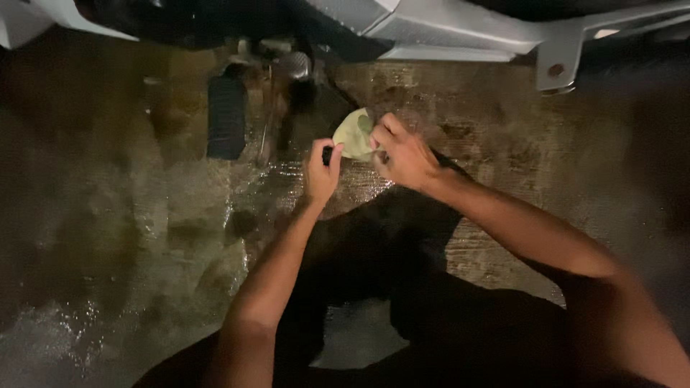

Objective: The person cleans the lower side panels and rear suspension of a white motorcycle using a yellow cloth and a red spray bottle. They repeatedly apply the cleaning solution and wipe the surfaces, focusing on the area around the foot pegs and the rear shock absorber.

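Head view: I'm seeing both hands working out in front, low over a wet concrete floor. Right hand is pinching a pale yellow-green cloth, fingers curled closed on its right edge. Left hand is closing thumb and fingertips on a small dark bit at the cloth's lower left corner; can't tell what that bit is. Cloth is hanging between the two hands, just off the floor, right beside a dark footpeg and a chrome stub of a vehicle with white body panels. I'm judging the cloth light, soft, floppy, probably damp so a little slick; best gripped by bunching an edge, not flat-pinching the middle. Dark trouser legs are filling the lower frame.
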